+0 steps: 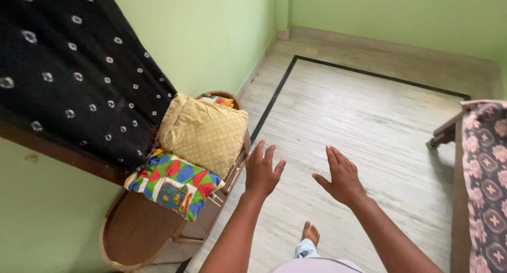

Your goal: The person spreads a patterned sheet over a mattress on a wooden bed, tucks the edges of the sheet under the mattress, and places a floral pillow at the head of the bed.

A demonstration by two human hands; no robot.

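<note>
Pale streaked stone floor (369,125) with a thin dark inlaid border line fills most of the view, green walls (211,30) behind. Both hands out in front over the floor, palms down, holding nothing. Left hand (262,170): fingers spread and loose, nothing grasped, hovering just beside the right edge of a wooden chair (142,236) without visibly touching it. Right hand (342,178): fingers extended and close together, thumb out to the side, also released, apart from the left hand and well clear of any object. The chair stands against the left wall, curved wooden rim, bare brown seat showing at the near end. Stacked on it: a yellow patterned cushion (203,133) at the far end, tilted, and a folded multicoloured cloth (174,183) in blocks of green, red, blue and yellow lying just in front of and partly under the cushion. Another bright fabric edge (217,99) peeks out behind the cushion. Black cloth with small white dots (74,67) hangs down at upper left, its lower edge reaching the cushion. A bare foot (311,234) and a bit of pale trouser hem show below the hands. At far right, a wooden furniture frame (449,133) covered by a dark floral fabric (488,178).
</note>
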